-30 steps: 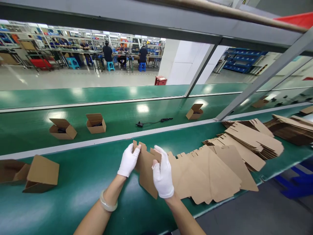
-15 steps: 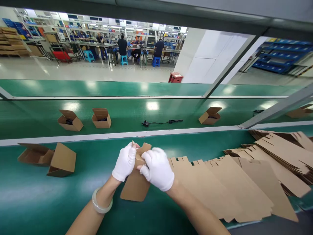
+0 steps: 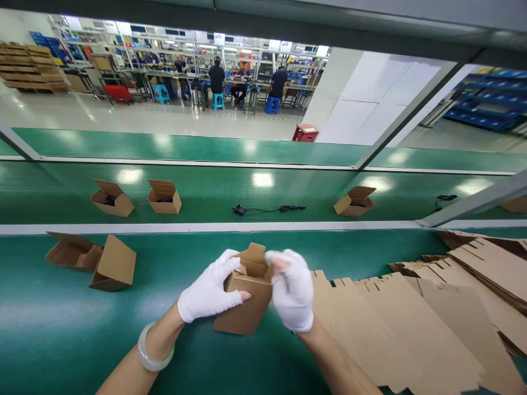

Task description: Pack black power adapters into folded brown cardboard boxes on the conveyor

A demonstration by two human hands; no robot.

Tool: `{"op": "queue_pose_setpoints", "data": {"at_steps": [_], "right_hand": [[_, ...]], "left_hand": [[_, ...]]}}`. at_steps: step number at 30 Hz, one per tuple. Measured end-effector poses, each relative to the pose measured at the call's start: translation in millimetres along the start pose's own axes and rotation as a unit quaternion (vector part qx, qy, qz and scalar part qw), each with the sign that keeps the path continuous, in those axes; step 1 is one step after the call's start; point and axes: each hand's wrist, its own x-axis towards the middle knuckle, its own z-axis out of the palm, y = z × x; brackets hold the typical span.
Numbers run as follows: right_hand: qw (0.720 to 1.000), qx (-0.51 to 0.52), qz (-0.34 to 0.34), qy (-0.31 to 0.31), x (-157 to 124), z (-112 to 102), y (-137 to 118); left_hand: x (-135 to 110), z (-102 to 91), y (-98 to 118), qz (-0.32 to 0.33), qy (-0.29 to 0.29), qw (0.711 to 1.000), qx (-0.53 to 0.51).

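In the head view, a small brown cardboard box [image 3: 244, 296] stands partly folded, its top open and one flap raised at the back. My left hand [image 3: 214, 286], in a white glove with bare fingertips, grips its left side, the thumb on the front face and the fingers at the opening. Against the box's right edge is my right hand [image 3: 293, 289], gloved alike; its fingers are bent and smeared by motion, so I cannot tell whether they hold the edge. Two opened cardboard boxes [image 3: 114, 263] rest on the green surface at left.
Flat cardboard blanks [image 3: 382, 323] overlap in a row at right, beside a stack [image 3: 486, 269]. On the green belt [image 3: 206, 192] beyond the white rail lie a black power adapter [image 3: 239, 209] with its cord and several open boxes [image 3: 164, 204]. A metal post [image 3: 473, 198] slants at right.
The box has opened from a flatter, folded shape into a hollow one. My left hand has shifted to its side, while my right hand has moved right and off its front. The view has shifted slightly.
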Motion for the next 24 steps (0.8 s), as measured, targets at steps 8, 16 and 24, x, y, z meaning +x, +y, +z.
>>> {"op": "queue_pose_setpoints", "data": {"at_steps": [8,16,24], "right_hand": [[0.789,0.428,0.314,-0.31,15,-2,0],[0.749,0.441,0.29,-0.401,42,-11,6],[0.809,0.158,0.161,-0.543,66,-3,-15]], "left_hand": [[2,-1.2,-3,0.11,0.018,0.994,-0.014],[-2,-5.0,-6,0.12,0.034,0.992,-0.024],[-2,-9.0,-3,0.144,-0.018,0.989,-0.035]]}}
